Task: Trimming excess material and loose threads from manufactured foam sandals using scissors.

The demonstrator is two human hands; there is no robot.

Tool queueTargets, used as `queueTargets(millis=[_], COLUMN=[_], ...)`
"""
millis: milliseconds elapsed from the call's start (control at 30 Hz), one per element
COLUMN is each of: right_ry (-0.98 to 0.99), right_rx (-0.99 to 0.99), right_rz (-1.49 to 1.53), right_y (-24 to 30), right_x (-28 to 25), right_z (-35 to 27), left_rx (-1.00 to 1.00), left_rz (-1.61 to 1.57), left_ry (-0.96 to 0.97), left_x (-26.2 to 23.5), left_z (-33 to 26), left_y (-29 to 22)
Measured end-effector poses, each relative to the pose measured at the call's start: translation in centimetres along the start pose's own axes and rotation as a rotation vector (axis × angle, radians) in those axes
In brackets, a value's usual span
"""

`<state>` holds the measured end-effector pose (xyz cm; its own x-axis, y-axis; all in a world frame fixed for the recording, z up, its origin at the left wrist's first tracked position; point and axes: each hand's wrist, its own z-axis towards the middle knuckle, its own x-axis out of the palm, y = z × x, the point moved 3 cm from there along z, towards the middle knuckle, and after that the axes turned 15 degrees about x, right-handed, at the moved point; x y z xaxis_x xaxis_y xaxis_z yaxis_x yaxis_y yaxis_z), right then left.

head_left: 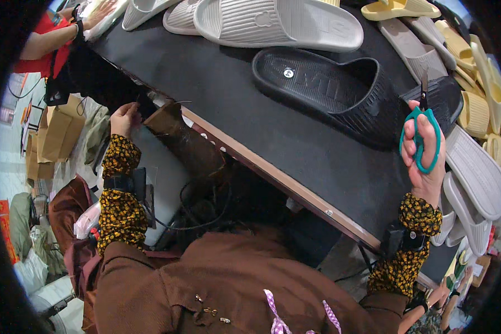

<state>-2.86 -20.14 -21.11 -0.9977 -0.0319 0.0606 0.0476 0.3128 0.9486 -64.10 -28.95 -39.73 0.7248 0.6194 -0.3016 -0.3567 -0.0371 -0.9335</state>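
Your right hand [424,150] grips the green-handled scissors [423,131], fingers curled through the loops, blades upright just beside the black slipper [328,92] on the dark table [217,83]. Your left hand [125,118] reaches under the table edge; its fingertips are hidden, so their state cannot be told. Past those fingers, brown cardboard boxes [58,131] stand on the floor.

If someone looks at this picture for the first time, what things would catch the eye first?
Probably the green-handled scissors, held upright in the right hand above the dark table. Just left of them lies a big black slipper, with grey slippers behind it and more piled at the right. The left hand reaches below the table's edge.
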Motion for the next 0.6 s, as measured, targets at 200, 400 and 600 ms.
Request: queueTargets(millis=[200,400,600], right_ry=[0.014,0.064,-0.096], right_rx=[0.004,-0.067,-0.288], right_rz=[0.031,0.092,0.154], right_y=[0.4,1.1,2.8], right_x=[-0.6,-1.0,-4.2], right_z=[-0.2,-0.3,-1.4], left_rx=[0.392,0.511,0.775], left_rz=[0.427,-0.006,-0.112], left_ry=[0.059,0.014,0.479], left_x=[-0.4,4.6,17.0], left_z=[1.8,-0.7,-6.8], left_y=[-3.7,-19.5,-31.6])
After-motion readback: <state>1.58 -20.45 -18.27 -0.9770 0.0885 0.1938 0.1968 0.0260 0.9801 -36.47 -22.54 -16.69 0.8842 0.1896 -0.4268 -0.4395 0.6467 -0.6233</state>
